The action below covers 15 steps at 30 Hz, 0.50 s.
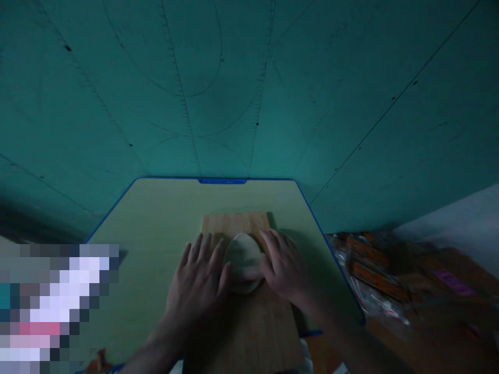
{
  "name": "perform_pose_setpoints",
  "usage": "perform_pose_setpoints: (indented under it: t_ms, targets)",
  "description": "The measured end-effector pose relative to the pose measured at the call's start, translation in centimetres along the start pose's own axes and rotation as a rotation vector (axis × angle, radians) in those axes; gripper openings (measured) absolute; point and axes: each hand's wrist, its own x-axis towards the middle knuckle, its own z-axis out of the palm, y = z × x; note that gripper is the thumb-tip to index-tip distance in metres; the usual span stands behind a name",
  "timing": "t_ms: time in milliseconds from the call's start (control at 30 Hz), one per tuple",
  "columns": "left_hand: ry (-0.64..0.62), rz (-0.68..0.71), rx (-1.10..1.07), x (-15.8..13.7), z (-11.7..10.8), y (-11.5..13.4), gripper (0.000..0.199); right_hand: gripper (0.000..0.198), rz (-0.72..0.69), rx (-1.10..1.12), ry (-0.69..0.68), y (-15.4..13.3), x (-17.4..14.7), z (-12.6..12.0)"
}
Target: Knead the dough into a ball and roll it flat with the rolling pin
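A flat, pale round of what looks like dough point(244, 254) lies on a wooden board point(241, 332). My left hand point(200, 278) rests on the board's left side with its fingers spread, its thumb touching the round's left edge. On the other side, my right hand point(283, 262) reaches across the board's right edge, fingers stretched forward and apart. Its thumb is at the right edge of the round. Both palms face down, and neither hand grips the round. Dim light hides the exact contact of the fingertips.
The board lies on a pale yellow-green table point(156, 218) with a blue rim. Behind it stands a green wall point(241, 88) with drawn lines. To the right are orange items in clear plastic point(370, 270) and a cardboard box point(448, 265). A pixelated area covers the lower left.
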Motion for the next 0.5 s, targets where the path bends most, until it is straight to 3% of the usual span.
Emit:
perform_pose_setpoints:
  t_ms: [233,500]
  targets:
    - [-0.190,-0.097,-0.073,5.3,0.7,-2.5,0.042,0.043,0.100,0.049,-0.154,1.0,6.7,0.1]
    - [-0.277,-0.140,-0.076,9.5,1.5,-4.5,0.033,0.036,0.069,-0.056,-0.075,1.6,10.8,0.7]
